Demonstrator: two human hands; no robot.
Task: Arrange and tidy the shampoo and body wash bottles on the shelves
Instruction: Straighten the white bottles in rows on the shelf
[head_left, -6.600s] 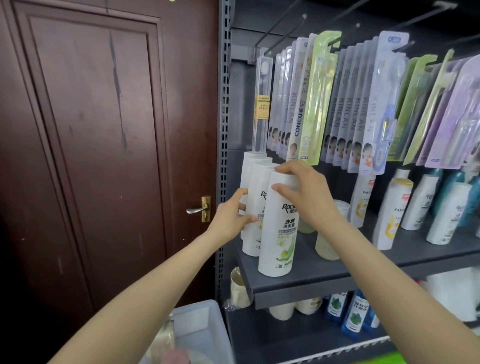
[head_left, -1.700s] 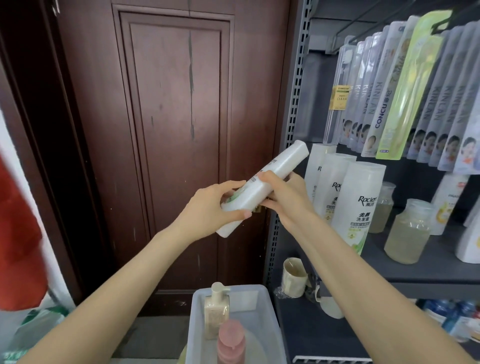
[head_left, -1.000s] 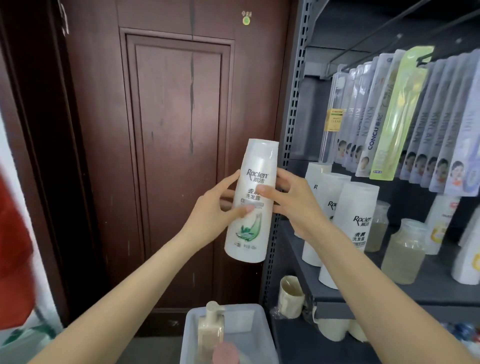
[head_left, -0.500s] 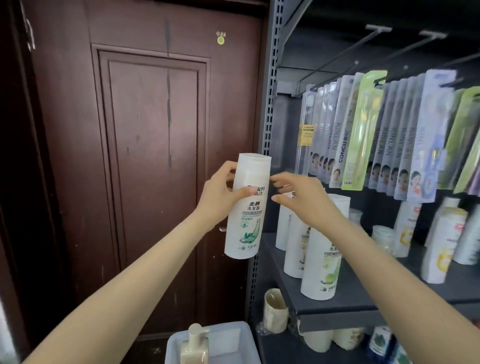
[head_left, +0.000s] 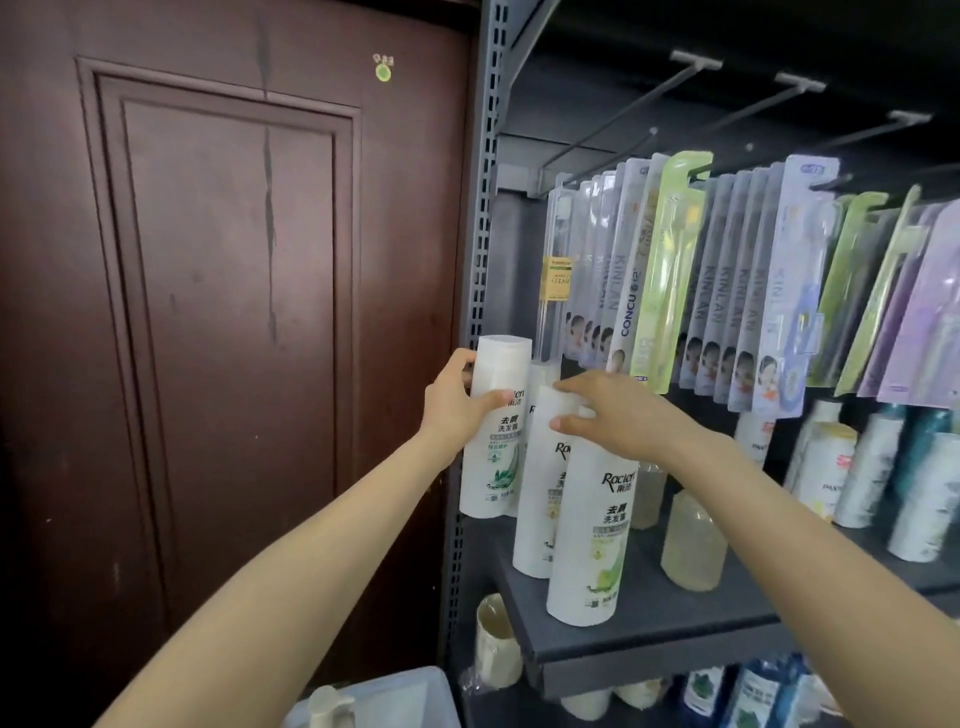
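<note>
At the dark grey shelf's (head_left: 649, 623) left end, a smooth white cylindrical Raclen shampoo bottle (head_left: 496, 431) is gripped upright by the left hand (head_left: 457, 410) (beside a cracked brown wooden door (head_left: 234, 312)); the right hand (head_left: 618, 415) is laid open on neighbouring shampoo bottles (head_left: 587, 530).

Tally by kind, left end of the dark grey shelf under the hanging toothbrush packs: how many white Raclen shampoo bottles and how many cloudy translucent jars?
Held white Raclen shampoo bottle, in the left hand: 1
Standing white Raclen shampoo bottles: 3
Cloudy translucent jars: 2
Total: 6
</note>
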